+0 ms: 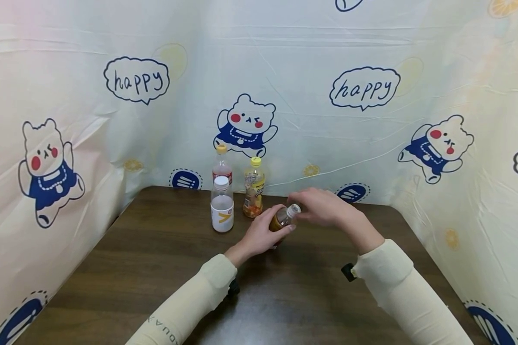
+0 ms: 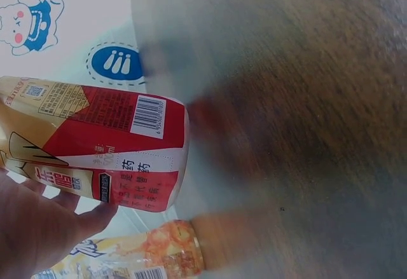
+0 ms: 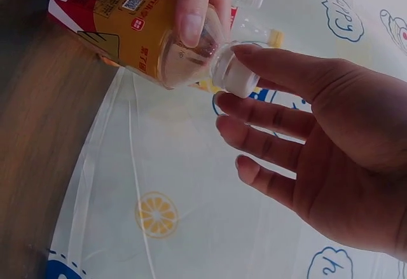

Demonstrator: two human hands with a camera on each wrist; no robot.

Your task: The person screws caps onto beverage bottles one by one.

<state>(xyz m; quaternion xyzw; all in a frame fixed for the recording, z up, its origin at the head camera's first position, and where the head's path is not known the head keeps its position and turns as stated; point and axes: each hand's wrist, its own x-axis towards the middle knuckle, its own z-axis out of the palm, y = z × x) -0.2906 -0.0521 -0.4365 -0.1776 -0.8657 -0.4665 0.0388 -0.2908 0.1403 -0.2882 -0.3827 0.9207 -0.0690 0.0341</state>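
A drink bottle with a red and yellow label is tilted over the table, its neck towards the right. My left hand grips it round the body; in the left wrist view the barcode side of the bottle and its base are visible, raised off the tabletop. At the neck, my right hand has its thumb on one side of the white cap and the index fingertip at the other, pinching it. The remaining fingers of that hand are spread apart from the bottle.
Left of the hands stands a bottle with a white cap and white label. Behind it is a yellow-capped bottle with a red label. A yellow bottle stands beside them. Printed cloth surrounds the brown table.
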